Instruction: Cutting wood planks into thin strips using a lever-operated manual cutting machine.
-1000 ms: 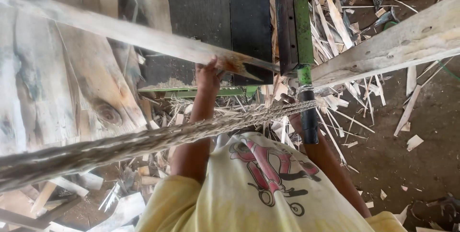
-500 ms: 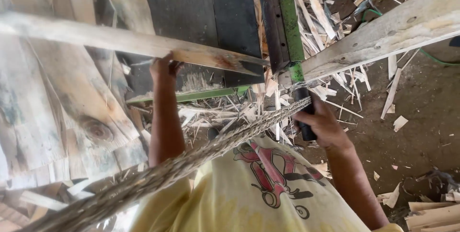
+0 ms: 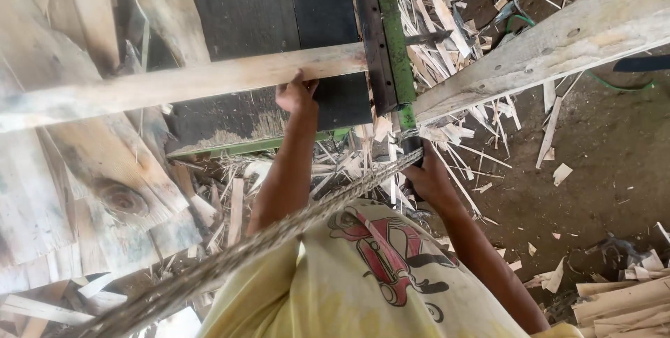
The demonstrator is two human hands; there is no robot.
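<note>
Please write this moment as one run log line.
left hand: grips wooden plank | right hand: holds rough strip | wood scraps around

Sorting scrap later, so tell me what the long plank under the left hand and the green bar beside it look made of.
Plank: pale unfinished wood, seemingly rough-sawn, with visible grain. Green bar: probably painted metal, straight and hard-edged with a dark strip alongside. Left hand grips the plank's edge.

The left hand (image 3: pixel 296 94) is under a long board (image 3: pixel 181 83). The right hand (image 3: pixel 427 174) is to its right, at the rope (image 3: pixel 279 230). Wood scraps (image 3: pixel 453 38) lie on the ground behind both hands.
</note>
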